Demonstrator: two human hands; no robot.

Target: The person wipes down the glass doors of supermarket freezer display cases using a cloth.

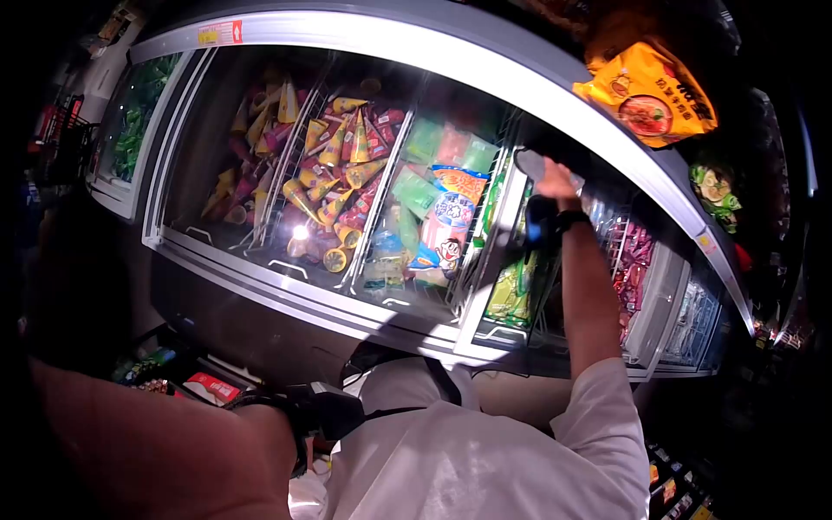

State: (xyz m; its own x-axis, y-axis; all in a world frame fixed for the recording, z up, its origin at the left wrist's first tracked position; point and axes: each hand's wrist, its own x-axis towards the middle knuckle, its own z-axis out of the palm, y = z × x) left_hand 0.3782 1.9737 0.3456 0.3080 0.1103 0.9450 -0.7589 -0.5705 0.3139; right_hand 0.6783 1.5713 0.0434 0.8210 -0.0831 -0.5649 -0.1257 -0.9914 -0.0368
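Note:
My right hand (559, 178) reaches to the far side of a chest freezer (303, 299), over its right half. Its fingers look curled against a greyish, see-through thing (529, 163) that I cannot make out. A black device (542, 222) is strapped at that wrist. Below the hand lie green packs (511, 293); pink packs (638, 260) lie to the right. My left forearm (173, 438) crosses the lower left, with a black device (325, 410) near the wrist; the fingers of that hand are hidden.
Wire dividers separate cone-shaped packs (359, 143) from a blue and orange bag (451, 210) in the freezer. A yellow food bag (652, 94) rests behind the freezer's far rim (416, 45). A red and white pack (212, 387) sits at lower left.

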